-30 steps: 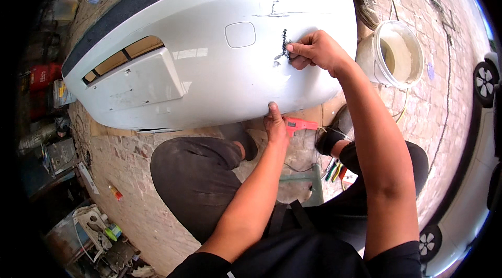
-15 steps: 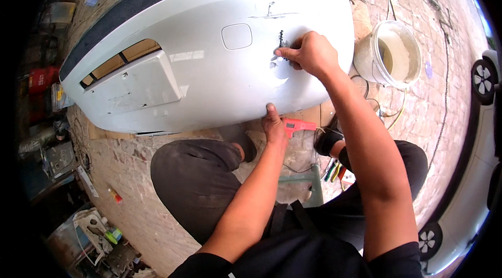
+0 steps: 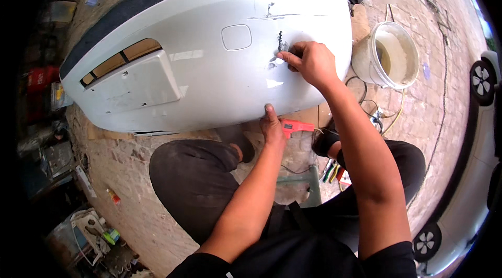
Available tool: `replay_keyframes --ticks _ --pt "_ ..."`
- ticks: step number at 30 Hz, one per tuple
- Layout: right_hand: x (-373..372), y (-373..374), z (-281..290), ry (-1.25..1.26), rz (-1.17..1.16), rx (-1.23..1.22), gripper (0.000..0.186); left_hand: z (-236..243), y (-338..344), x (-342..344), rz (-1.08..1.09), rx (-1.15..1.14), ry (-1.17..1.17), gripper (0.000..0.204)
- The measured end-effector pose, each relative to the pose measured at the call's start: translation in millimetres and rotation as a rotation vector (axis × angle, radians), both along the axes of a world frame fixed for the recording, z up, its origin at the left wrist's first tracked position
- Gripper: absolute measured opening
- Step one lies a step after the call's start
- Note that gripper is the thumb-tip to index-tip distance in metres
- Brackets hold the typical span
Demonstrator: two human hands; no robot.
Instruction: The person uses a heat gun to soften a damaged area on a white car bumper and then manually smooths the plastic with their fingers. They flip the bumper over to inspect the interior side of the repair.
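A white car bumper [image 3: 198, 69] lies on the ground in front of me, with a dark vertical crack [image 3: 280, 42] near its right end. My right hand [image 3: 311, 61] rests on the bumper just beside the crack, fingers curled and fingertips pinched against the damaged spot. Whether it holds something small is hidden. My left hand [image 3: 272, 126] grips the bumper's lower edge, thumb on the painted face. A pink hand tool [image 3: 298, 127] lies on the ground right next to my left hand.
A white bucket [image 3: 389, 56] stands to the right of the bumper, with cables trailing on the brick paving. Small tools [image 3: 332, 171] lie by my right knee. A white car [image 3: 470, 194] is parked at the right. Clutter and boxes [image 3: 83, 226] sit at the left.
My right hand has shifted slightly down along the crack. My left hand stays on the bumper's lower edge.
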State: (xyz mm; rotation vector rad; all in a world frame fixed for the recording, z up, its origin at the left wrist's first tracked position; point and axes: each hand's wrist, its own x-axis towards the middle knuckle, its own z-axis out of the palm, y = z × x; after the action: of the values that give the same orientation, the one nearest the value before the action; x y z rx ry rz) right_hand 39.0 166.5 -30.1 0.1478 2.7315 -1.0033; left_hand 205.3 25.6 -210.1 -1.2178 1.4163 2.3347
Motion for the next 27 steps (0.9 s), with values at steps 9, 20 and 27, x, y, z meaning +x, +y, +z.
replay_keyframes --ticks 9,20,27 --pt "4 3 -5 0.011 -0.041 -0.049 0.046 12 6 -2 0.008 -0.041 -0.002 0.087" --pt "-24 25 1 -0.351 -0.055 -0.600 0.039 9 3 -1 0.029 0.036 0.009 0.077" --pt "-31 33 2 -0.444 -0.034 -0.609 0.040 24 12 -4 0.045 -0.022 0.010 0.076"
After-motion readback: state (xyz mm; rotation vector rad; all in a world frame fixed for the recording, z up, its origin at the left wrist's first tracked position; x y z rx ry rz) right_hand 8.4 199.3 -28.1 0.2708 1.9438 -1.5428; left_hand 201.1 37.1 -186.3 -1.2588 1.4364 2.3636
